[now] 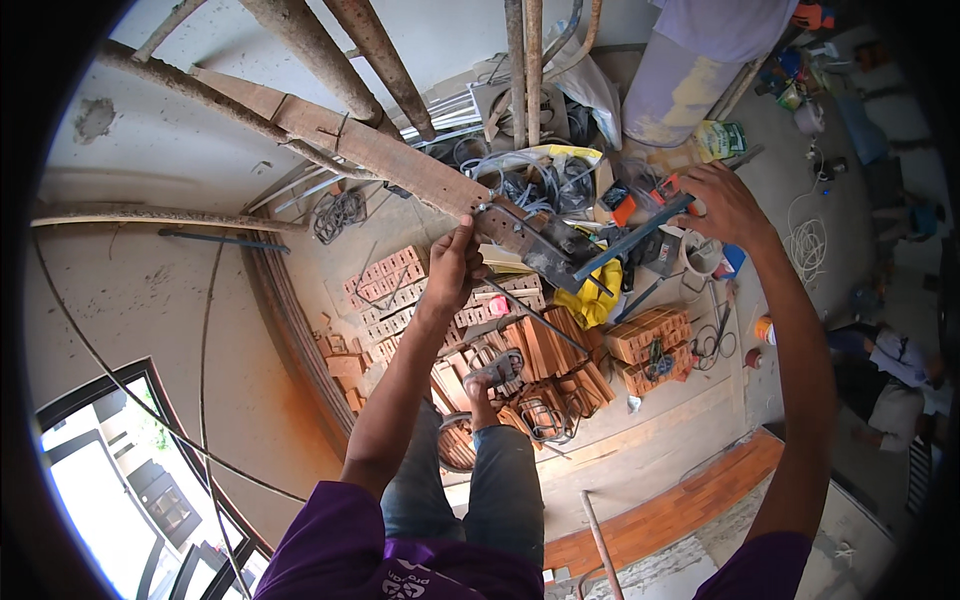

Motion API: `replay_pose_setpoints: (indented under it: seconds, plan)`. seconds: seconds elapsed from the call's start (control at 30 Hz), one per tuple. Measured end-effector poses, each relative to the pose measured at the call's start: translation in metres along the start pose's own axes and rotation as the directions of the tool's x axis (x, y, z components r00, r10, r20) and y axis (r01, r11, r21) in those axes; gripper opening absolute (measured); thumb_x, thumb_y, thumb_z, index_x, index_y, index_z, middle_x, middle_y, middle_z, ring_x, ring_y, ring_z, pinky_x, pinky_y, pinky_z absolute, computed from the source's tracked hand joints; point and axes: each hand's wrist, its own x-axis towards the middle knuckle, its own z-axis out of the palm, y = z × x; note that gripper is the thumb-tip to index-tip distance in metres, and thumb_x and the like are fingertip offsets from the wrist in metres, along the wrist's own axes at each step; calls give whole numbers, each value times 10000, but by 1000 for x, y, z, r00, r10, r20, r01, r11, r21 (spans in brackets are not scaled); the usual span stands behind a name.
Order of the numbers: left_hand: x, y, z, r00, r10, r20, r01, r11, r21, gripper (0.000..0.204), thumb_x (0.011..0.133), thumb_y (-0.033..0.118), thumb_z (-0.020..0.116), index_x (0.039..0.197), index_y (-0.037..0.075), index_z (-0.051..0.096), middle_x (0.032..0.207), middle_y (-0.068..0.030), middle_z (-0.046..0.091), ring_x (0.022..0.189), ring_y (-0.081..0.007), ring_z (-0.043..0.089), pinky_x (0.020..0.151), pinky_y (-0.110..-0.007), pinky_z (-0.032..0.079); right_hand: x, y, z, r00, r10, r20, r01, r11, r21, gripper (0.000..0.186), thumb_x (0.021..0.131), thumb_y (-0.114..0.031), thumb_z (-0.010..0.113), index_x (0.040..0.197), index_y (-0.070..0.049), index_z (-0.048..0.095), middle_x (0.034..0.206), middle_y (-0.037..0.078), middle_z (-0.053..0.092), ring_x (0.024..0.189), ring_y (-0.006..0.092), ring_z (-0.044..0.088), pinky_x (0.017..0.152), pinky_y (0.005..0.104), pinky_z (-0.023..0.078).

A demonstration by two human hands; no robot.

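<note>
My left hand (456, 266) is closed at the end of a wooden plank (390, 165), pinching a thin steel rod (535, 320) that runs down to the right and bends near its far end. Pegs or bolts stick up from the plank just beyond my thumb. A dark metal piece (560, 245) lies at that end of the plank. To the right, my right hand (722, 205) curls around a blue-grey metal bar (632, 237), which slants down-left toward the dark piece. The palm side of my right hand is partly hidden.
Stacked hollow bricks (395, 280), tile-like orange pieces (560, 345) and bent rod loops (548, 422) lie below. Scaffold poles (310, 50) rise at the upper left. Bags, cables and a bucket (700, 255) crowd the far side. A person (900, 365) is at the right.
</note>
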Motion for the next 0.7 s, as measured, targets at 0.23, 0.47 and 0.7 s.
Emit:
replay_pose_setpoints:
  seconds: [0.23, 0.47, 0.7]
  plan:
    - [4, 5, -9, 993, -74, 90, 78, 996, -48, 332, 981, 366, 547, 766, 117, 496, 566, 88, 268, 465, -44, 236, 452, -220, 249, 10, 17, -24, 983, 86, 163, -85, 996, -18, 370, 720, -393, 765, 809, -57, 637, 814, 111, 613, 874, 327, 582, 812, 435, 448]
    - [4, -4, -5, 1000, 5, 3, -4, 1000, -29, 350, 980, 373, 545, 741, 125, 484, 551, 88, 269, 453, -43, 228, 417, -214, 211, 8, 30, -18, 971, 122, 206, -116, 992, -44, 486, 676, -400, 777, 923, -8, 630, 871, 156, 623, 898, 351, 583, 891, 441, 425]
    - [2, -14, -6, 994, 103, -39, -104, 995, -11, 365, 983, 357, 550, 713, 119, 489, 510, 93, 260, 422, -30, 205, 396, -212, 180, -13, 24, 3, 995, 90, -33, -91, 994, -52, 439, 611, -325, 796, 850, -16, 596, 761, 138, 566, 802, 350, 559, 812, 456, 416]
